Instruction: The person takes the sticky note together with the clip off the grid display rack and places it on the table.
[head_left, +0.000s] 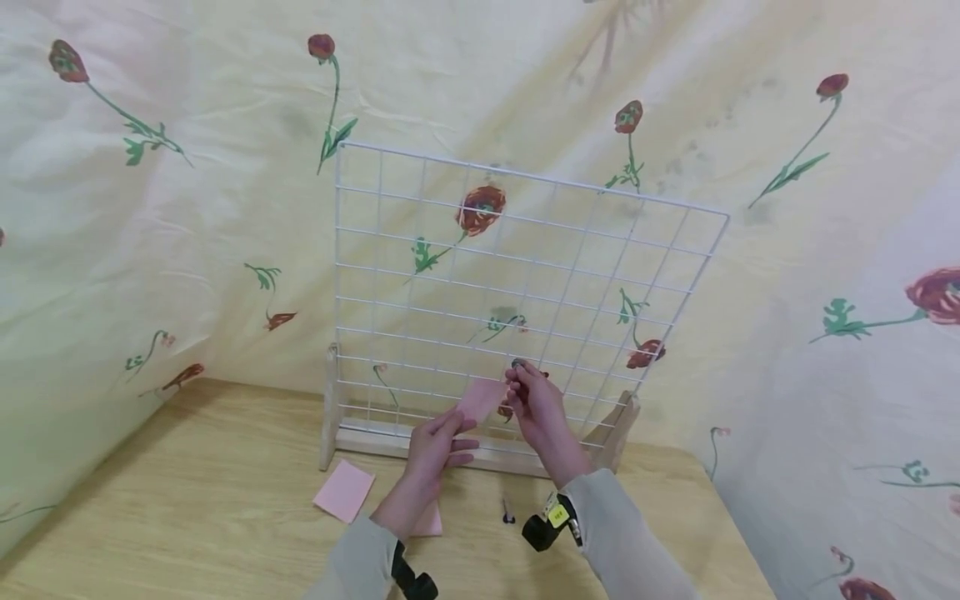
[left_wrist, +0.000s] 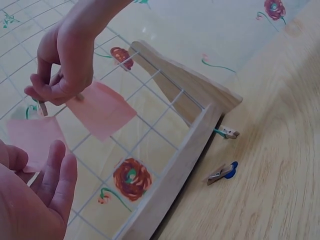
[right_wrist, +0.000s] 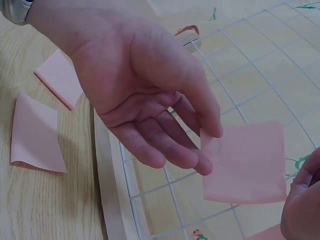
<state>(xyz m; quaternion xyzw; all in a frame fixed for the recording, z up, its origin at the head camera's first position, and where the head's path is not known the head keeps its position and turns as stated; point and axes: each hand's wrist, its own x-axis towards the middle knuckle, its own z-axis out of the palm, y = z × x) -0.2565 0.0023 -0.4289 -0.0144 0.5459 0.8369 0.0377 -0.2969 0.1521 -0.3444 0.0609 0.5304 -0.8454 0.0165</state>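
Note:
My left hand (head_left: 438,446) pinches a pink sticky note (right_wrist: 245,162) between thumb and fingers, holding it up before the white wire grid (head_left: 450,304). Just right of that note, my right hand (head_left: 542,408) pinches a small wooden clothespin (left_wrist: 42,108) with its fingertips. The clothespin's tip is close over the note's upper edge in the left wrist view. Behind the right hand a second pink note (left_wrist: 105,112) hangs on the grid, with another clothespin (left_wrist: 80,97) at its top, partly covered by the fingers.
Wooden feet and a wooden bar (head_left: 480,457) carry the grid. Pink notes (head_left: 343,492) lie on the table (head_left: 247,508), one (right_wrist: 37,132) partly behind the left forearm in the head view. Two clothespins, one with a blue button (left_wrist: 220,173) and one with green (left_wrist: 227,132), lie before the bar.

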